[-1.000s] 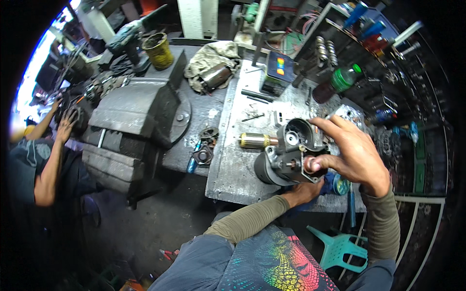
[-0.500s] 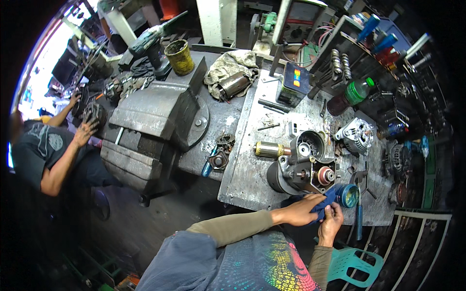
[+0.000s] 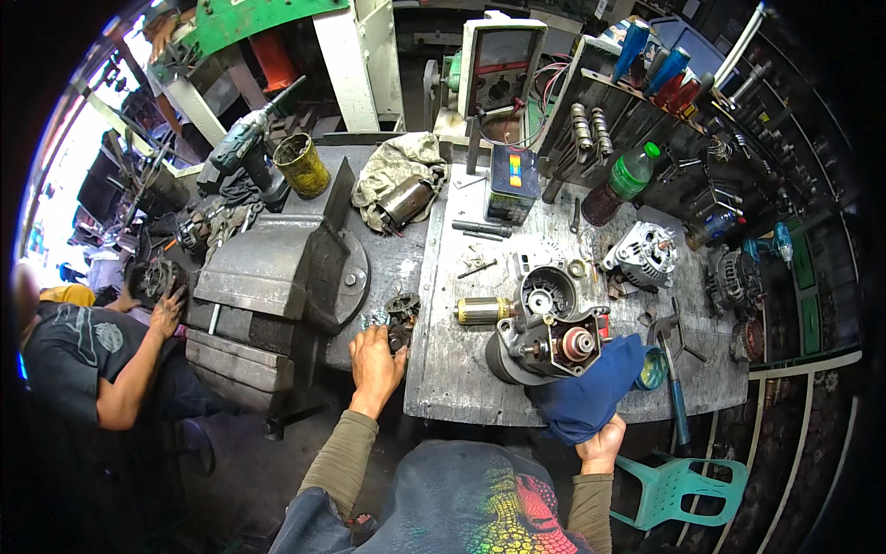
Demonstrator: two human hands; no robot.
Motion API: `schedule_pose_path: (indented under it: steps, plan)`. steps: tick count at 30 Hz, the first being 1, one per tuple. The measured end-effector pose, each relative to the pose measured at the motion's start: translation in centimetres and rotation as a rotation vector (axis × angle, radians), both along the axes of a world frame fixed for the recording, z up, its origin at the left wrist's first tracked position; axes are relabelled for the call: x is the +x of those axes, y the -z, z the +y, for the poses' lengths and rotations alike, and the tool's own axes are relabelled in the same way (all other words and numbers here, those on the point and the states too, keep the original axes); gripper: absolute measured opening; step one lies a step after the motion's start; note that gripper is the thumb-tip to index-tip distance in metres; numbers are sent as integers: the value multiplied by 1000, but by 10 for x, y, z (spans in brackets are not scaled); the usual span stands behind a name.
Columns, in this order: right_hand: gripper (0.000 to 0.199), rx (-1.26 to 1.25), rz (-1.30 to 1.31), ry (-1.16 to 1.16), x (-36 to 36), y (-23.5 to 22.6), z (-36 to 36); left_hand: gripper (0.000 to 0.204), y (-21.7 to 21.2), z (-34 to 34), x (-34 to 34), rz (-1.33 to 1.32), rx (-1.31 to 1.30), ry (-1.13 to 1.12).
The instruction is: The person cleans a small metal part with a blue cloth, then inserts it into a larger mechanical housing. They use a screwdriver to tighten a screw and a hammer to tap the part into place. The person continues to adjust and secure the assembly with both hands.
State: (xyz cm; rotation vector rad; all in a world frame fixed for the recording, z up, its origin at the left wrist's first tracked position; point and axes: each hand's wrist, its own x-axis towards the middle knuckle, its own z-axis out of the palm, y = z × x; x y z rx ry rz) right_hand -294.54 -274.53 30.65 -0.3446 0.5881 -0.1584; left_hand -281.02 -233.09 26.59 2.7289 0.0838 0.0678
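Note:
My right hand [image 3: 602,445] grips a dark blue cloth [image 3: 591,395], which hangs over the bench's front edge beside an opened starter motor housing [image 3: 554,319]. A copper-wound armature [image 3: 483,311] lies at the housing's left. Right of the cloth stands a round blue-green container [image 3: 652,367]. My left hand [image 3: 374,367] reaches to the lower surface between vise and bench, its fingers bent beside a small dark metal part [image 3: 401,314]. What lies under those fingers is hidden.
A large vise [image 3: 263,263] stands at left; a person [image 3: 92,351] works beyond it. A hammer [image 3: 672,369] lies at right. Further back are an alternator [image 3: 641,254], a green-capped bottle [image 3: 623,183] and a black box [image 3: 512,180]. A teal stool [image 3: 688,489] sits below the bench.
My left hand has left the cloth and moved left to the small metal part, covering the blue-handled tool there. My right hand now holds the cloth alone, more spread out. The view has shifted.

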Motion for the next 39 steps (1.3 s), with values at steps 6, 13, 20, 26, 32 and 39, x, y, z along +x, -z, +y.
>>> schedule_pose_path:
  steps: [6,13,20,26,32,39]
  plan:
    - [52,-170,-252,-225,-10,-8,-22,51,-55,0,-24,-77,-202,52]
    - [53,-679,-158,-547,-14,-4,6,62,-126,-182,-91,222,-343,640]
    - [30,-766,-231,-362,23,-26,-51,74,-99,-274,-119,-7,-728,571]
    - [33,-325,-318,-411,20,-45,-82,38,-58,-295,-124,462,-1084,-16]
    - [26,-979,-269,-372,24,-37,-86,23,-103,-297,-115,396,-1760,-291]
    - [26,-995,-291,-393,17,-36,-47,40,-85,-325,-95,349,-1358,-6]
